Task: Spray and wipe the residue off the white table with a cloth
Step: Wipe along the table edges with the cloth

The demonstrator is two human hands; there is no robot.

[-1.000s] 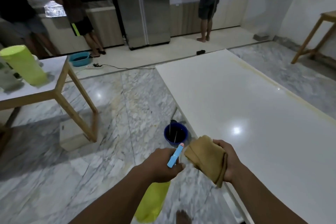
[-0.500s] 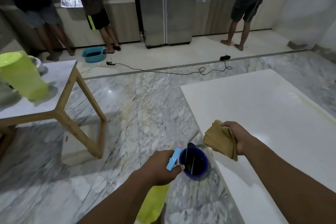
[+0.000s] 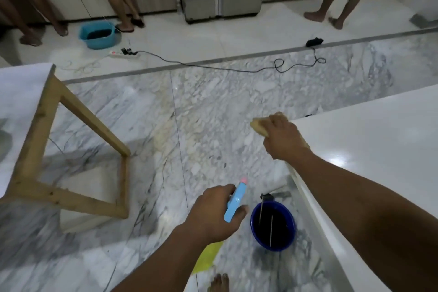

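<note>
Since half a second ago, the tan cloth (image 3: 258, 126) has been carried forward to the corner of the white counter (image 3: 379, 149), and the view has been tipped down toward the floor. The cloth is bunched under the curled fingers of the right hand (image 3: 283, 138), which is blurred; whether the cloth is pressed onto the counter cannot be told. The spray bottle (image 3: 237, 200) is gripped by the left hand (image 3: 213, 214), fingers wrapped round its pale blue head with the pink tip pointed away and the yellow-green body hanging below the wrist.

A blue bucket (image 3: 272, 226) is seen on the marble floor (image 3: 213, 114), just beside the counter's edge and near the left hand. It is filled with dark liquid, in which two thin pale lines are visible; what they are cannot be told. Farther off, a teal basin (image 3: 99, 34) with dark contents is set on the pale tiles.
</note>
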